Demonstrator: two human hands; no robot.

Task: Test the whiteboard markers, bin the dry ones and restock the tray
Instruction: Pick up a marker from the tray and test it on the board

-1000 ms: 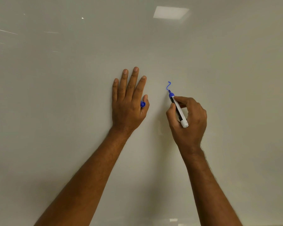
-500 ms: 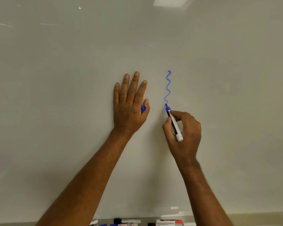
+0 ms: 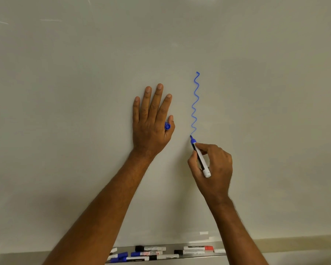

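Growing from a short hook into a long unbroken blue squiggle [image 3: 195, 104], the test line says this blue marker [image 3: 200, 156] writes well — a keeper, likely. The right hand [image 3: 212, 167] pinches it just right of centre, tip on the whiteboard [image 3: 65, 92]. The left hand [image 3: 152, 121] lies spread flat beside it, thumb pinning the blue cap [image 3: 167, 126]. Bare board all round; only the tray [image 3: 180, 258] of markers edges the bottom.

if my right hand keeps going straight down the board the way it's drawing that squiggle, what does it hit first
The right hand with the blue marker has bare whiteboard below it. The first thing in that line looks like the tray at the board's bottom edge, probably near the red-capped marker, though your forearm hides part of that stretch.
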